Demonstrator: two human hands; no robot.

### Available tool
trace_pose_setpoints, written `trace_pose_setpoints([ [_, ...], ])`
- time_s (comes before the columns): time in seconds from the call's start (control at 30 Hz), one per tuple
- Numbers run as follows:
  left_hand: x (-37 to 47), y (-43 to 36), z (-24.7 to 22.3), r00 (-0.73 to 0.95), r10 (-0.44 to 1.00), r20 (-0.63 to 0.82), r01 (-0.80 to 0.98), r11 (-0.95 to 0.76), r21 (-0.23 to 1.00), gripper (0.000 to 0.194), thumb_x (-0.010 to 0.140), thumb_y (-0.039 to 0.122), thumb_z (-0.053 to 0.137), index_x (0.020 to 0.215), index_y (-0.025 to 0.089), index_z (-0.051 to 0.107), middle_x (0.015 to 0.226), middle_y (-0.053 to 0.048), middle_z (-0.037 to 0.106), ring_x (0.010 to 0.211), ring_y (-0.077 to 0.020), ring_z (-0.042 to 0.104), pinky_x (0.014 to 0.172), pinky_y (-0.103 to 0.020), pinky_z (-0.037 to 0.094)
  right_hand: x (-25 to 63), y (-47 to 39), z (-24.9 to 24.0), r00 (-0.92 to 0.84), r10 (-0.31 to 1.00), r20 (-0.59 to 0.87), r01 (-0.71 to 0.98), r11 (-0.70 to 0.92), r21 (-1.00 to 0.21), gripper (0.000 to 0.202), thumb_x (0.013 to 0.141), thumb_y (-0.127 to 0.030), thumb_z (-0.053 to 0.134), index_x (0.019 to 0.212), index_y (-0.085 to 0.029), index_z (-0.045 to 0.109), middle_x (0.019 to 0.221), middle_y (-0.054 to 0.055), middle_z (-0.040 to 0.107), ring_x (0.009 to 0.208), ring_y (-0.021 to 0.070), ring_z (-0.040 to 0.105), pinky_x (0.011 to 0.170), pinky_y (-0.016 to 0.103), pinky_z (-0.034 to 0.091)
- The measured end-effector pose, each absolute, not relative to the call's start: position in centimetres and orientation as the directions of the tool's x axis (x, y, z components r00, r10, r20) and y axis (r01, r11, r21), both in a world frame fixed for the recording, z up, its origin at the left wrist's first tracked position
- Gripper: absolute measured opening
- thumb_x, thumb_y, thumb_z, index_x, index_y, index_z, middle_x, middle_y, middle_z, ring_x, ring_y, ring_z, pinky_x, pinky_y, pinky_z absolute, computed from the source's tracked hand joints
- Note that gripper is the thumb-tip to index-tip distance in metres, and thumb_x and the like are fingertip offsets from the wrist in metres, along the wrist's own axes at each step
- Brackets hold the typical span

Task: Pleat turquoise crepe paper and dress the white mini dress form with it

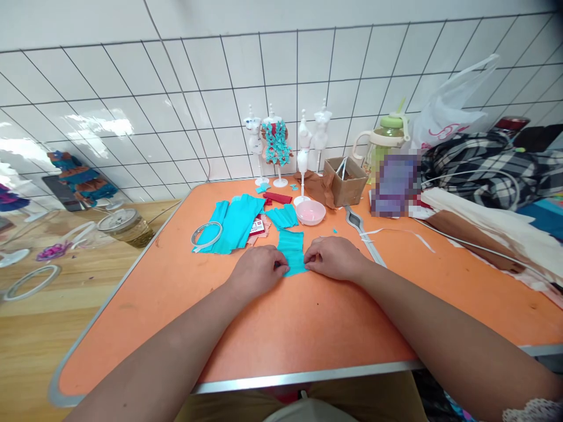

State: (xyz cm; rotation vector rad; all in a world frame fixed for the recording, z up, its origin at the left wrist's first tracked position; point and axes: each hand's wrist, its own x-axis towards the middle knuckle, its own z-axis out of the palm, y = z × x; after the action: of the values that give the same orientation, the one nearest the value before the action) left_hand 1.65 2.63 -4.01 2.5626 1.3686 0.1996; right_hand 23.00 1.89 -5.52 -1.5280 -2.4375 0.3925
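Note:
A turquoise strip (292, 249) that looks like crepe paper lies flat on the orange table between my hands. My left hand (258, 266) has its fingers pinched at the strip's lower left edge. At the lower right edge, my right hand (333, 258) pinches the strip in the same way. Just beyond it lies a smaller turquoise piece (284, 217), beside a pink bowl (311, 214). To the left are larger turquoise sheets (237, 225), with a tape roll (193, 236) resting on their edge.
Several small white dress forms stand at the back, one wearing a turquoise ruffled dress (277, 143). Right of them are a cardboard box (347, 186), a green-lidded bottle (387, 138) and a blurred phone-like object (394, 184). A grey zipper (367, 234) lies nearby. A jar (127, 227) stands left.

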Motion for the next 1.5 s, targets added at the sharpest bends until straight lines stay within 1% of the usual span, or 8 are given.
trace_pose_setpoints([
  [0.3, 1.56, 2.56, -3.92, 0.582, 0.813, 0.029, 0.786, -0.571, 0.236, 0.019, 0.081, 0.026, 0.054, 0.080, 0.026, 0.072, 0.084, 0.000, 0.069, 0.072, -0.0152, 0.060, 0.059, -0.026, 0.037, 23.20, 2.01, -5.58, -0.413, 0.911, 0.013, 0.793, 0.366, -0.487, 0.016, 0.073, -0.031, 0.064, 0.088, -0.027, 0.070, 0.080, -0.003, 0.070, 0.073, 0.0137, 0.060, 0.057, 0.023, 0.035],
  [0.5, 1.54, 2.68, -4.03, 0.558, 0.830, 0.009, 0.802, -0.542, 0.252, 0.018, 0.081, 0.028, 0.054, 0.081, 0.026, 0.072, 0.086, 0.000, 0.070, 0.074, -0.0161, 0.061, 0.059, -0.026, 0.037, 23.10, 1.86, -5.61, -0.407, 0.912, 0.048, 0.828, 0.391, -0.402, 0.012, 0.075, -0.028, 0.062, 0.081, -0.029, 0.072, 0.084, -0.003, 0.072, 0.076, 0.0153, 0.061, 0.058, 0.024, 0.035],
  [0.67, 1.46, 2.66, -4.06, 0.551, 0.834, -0.003, 0.805, -0.530, 0.267, 0.019, 0.079, 0.031, 0.058, 0.092, 0.027, 0.072, 0.088, -0.001, 0.070, 0.076, -0.0171, 0.062, 0.061, -0.026, 0.039, 23.17, 2.02, -5.70, -0.385, 0.923, 0.000, 0.805, 0.336, -0.489, 0.016, 0.077, -0.037, 0.062, 0.084, -0.028, 0.072, 0.082, -0.003, 0.072, 0.072, 0.0142, 0.061, 0.057, 0.023, 0.037],
  [0.73, 1.48, 2.62, -4.00, 0.574, 0.818, 0.019, 0.789, -0.560, 0.253, 0.020, 0.080, 0.036, 0.057, 0.089, 0.026, 0.072, 0.087, -0.002, 0.070, 0.076, -0.0172, 0.061, 0.062, -0.027, 0.039, 23.25, 2.13, -5.76, -0.399, 0.917, 0.008, 0.798, 0.352, -0.490, 0.016, 0.079, -0.033, 0.059, 0.085, -0.028, 0.073, 0.086, -0.003, 0.072, 0.076, 0.0146, 0.062, 0.059, 0.023, 0.038],
  [0.83, 1.51, 2.66, -4.01, 0.588, 0.808, 0.036, 0.782, -0.580, 0.229, 0.024, 0.085, 0.036, 0.051, 0.083, 0.025, 0.072, 0.084, -0.002, 0.069, 0.074, -0.0164, 0.060, 0.060, -0.026, 0.036, 23.28, 2.18, -5.87, -0.420, 0.907, 0.035, 0.807, 0.391, -0.442, 0.016, 0.076, -0.027, 0.060, 0.085, -0.029, 0.073, 0.089, -0.004, 0.072, 0.080, 0.0153, 0.061, 0.061, 0.023, 0.037],
  [1.07, 1.50, 2.80, -4.39, 0.583, 0.811, 0.043, 0.780, -0.574, 0.248, 0.014, 0.079, 0.033, 0.060, 0.083, 0.027, 0.072, 0.084, 0.000, 0.069, 0.075, -0.0171, 0.061, 0.064, -0.027, 0.038, 22.86, 1.82, -5.70, -0.421, 0.906, 0.055, 0.838, 0.411, -0.360, 0.013, 0.076, -0.027, 0.061, 0.081, -0.028, 0.072, 0.085, -0.003, 0.072, 0.077, 0.0157, 0.060, 0.058, 0.025, 0.034],
  [1.37, 1.50, 2.83, -4.43, 0.565, 0.825, 0.030, 0.793, -0.552, 0.257, 0.017, 0.080, 0.029, 0.055, 0.081, 0.026, 0.072, 0.083, -0.001, 0.068, 0.075, -0.0174, 0.061, 0.063, -0.027, 0.040, 22.77, 1.97, -5.45, -0.329, 0.939, -0.099, 0.836, 0.241, -0.493, 0.014, 0.076, -0.030, 0.061, 0.078, -0.027, 0.074, 0.079, -0.004, 0.073, 0.069, 0.0136, 0.063, 0.052, 0.022, 0.036],
  [1.5, 1.49, 2.92, -4.41, 0.557, 0.829, 0.037, 0.796, -0.547, 0.258, 0.016, 0.080, 0.029, 0.055, 0.080, 0.026, 0.071, 0.083, -0.001, 0.068, 0.074, -0.0173, 0.060, 0.063, -0.028, 0.039, 22.57, 1.88, -5.37, -0.288, 0.953, -0.093, 0.861, 0.216, -0.461, 0.012, 0.073, -0.025, 0.060, 0.073, -0.026, 0.072, 0.073, -0.003, 0.072, 0.065, 0.0134, 0.061, 0.052, 0.023, 0.037],
])
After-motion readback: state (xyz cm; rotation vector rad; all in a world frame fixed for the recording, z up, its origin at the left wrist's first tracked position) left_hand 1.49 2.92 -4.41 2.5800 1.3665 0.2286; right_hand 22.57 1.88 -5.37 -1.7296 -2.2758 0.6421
